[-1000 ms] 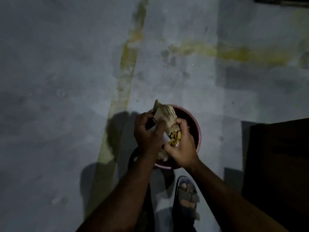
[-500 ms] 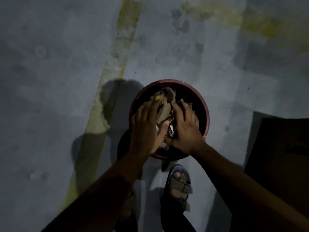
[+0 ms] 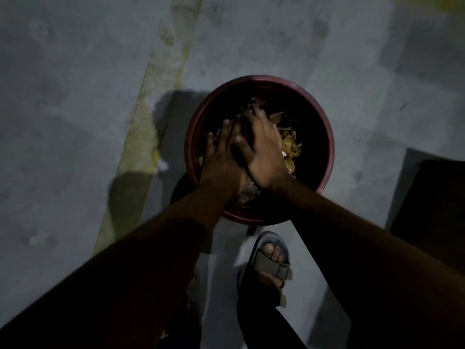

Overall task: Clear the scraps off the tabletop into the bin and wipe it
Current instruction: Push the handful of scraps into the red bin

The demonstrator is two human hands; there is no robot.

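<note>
Both hands, left hand (image 3: pixel 221 159) and right hand (image 3: pixel 261 149), lay flat with nothing gripped, pressing scraps (image 3: pixel 289 147) in the bin (image 3: pixel 324 137); hard pushing might tip it

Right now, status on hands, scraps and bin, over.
Left hand and right hand open, fingers straight, over the bin. Scraps inside. Nothing blocking.

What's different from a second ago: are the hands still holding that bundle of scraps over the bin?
No. The bundle held above the bin a second ago has been let go; scraps now lie inside. Both hands have gone down into the bin's mouth, fingers straightened, the right hand overlapping the left hand. The bin and the sandalled foot beside it have stayed put.
</note>
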